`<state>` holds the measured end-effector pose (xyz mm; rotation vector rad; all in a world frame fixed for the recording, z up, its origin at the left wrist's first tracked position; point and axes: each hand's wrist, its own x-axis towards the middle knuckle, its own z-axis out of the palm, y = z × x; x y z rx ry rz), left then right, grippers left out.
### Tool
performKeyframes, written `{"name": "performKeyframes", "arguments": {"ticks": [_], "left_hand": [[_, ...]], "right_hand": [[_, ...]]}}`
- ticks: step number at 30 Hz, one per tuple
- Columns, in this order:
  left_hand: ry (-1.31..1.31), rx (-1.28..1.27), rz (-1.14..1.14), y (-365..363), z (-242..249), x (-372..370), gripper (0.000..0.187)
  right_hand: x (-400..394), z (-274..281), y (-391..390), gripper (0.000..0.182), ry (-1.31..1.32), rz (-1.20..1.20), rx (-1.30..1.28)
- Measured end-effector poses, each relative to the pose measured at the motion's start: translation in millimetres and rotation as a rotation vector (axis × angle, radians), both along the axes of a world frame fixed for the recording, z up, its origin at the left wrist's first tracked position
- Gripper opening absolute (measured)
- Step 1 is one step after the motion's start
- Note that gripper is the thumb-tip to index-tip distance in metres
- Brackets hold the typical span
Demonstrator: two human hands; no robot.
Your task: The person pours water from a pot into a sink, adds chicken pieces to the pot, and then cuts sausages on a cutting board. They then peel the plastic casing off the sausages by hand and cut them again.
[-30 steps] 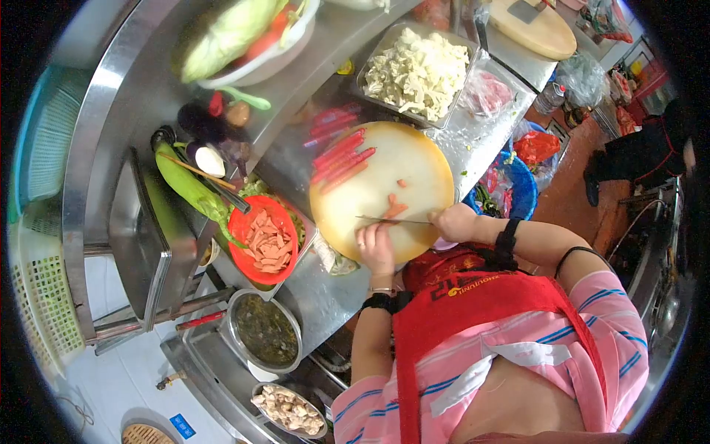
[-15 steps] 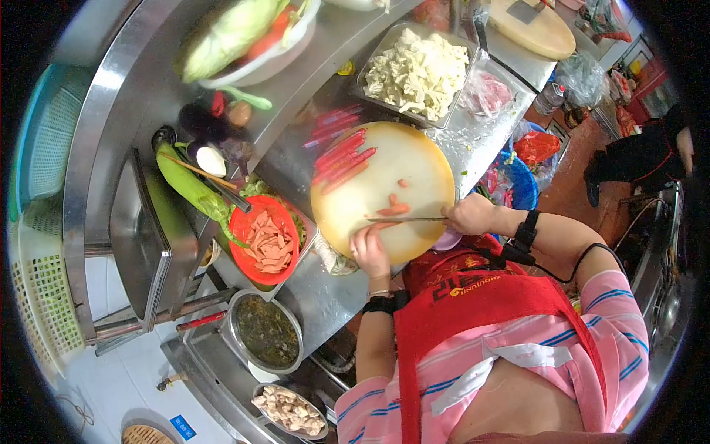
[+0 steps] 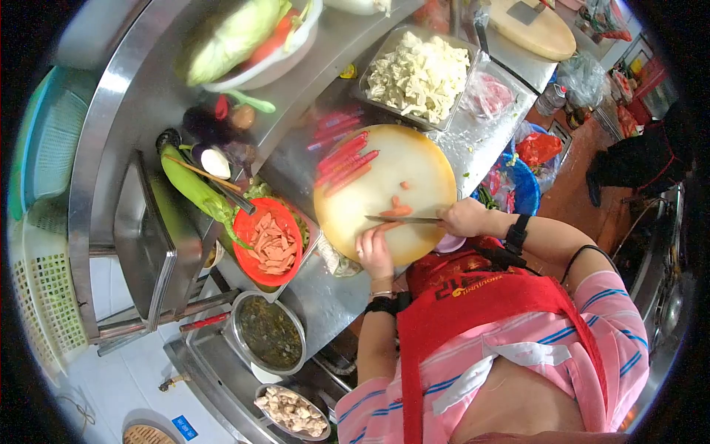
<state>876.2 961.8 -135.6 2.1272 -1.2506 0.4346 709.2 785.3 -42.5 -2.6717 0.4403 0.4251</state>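
Note:
A round cutting board (image 3: pixel 355 214) lies on the metal counter. My right hand (image 3: pixel 464 217) is closed around the handle of a knife (image 3: pixel 414 220), whose blade lies level over the board. The fingers of my left hand (image 3: pixel 373 250) are bent onto a peeled sausage (image 3: pixel 390 226) at the blade. Several cut sausage pieces (image 3: pixel 399 210) lie just beyond the knife. Red-wrapped sausages (image 3: pixel 347 169) lie across the board's far left edge, with more on the counter. To the left, a red bowl (image 3: pixel 299 259) holds sliced sausage (image 3: pixel 274 246).
Behind the board stands a metal tray (image 3: pixel 450 122) of cauliflower (image 3: pixel 419 74). A long green vegetable (image 3: pixel 191 183) and eggplants lie on the left. Nearer are a pot of dark liquid (image 3: pixel 270 333) and a bowl of pale pieces (image 3: pixel 292 411). A person in dark clothes (image 3: pixel 636 161) stands at right.
The knife and both hands have shifted very little at the sausage. The whole view has moved slightly. The person in dark clothes has shifted a little.

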Motion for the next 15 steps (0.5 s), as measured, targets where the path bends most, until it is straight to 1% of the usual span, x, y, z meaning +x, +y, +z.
{"name": "performKeyframes", "arguments": {"ticks": [2,4,6,10,12,15], "left_hand": [[0.006,-0.001,-0.007,0.1,0.8,-0.9,0.013],[0.014,0.000,-0.013,-1.1,2.4,-1.9,0.013],[-0.013,-0.035,-0.032,-1.0,3.0,-0.3,0.022],[-0.021,-0.055,-0.032,-2.3,1.7,-1.1,0.022],[0.010,-0.046,-0.037,-2.2,5.0,-1.4,0.012],[0.012,-0.050,-0.039,-2.2,5.0,-1.0,0.011]], "right_hand": [[-6.0,3.7,0.1,0.030,0.009,-0.017,0.021],[-11.5,3.7,0.2,0.027,-0.093,0.003,-0.025],[-15.3,4.6,-1.4,0.027,-0.097,0.003,-0.009],[-16.5,11.3,-4.0,0.026,-0.097,0.027,-0.024],[-16.4,8.5,-4.2,0.026,-0.071,0.035,-0.029],[-13.7,4.8,-3.8,0.025,-0.045,0.046,-0.001]]}}
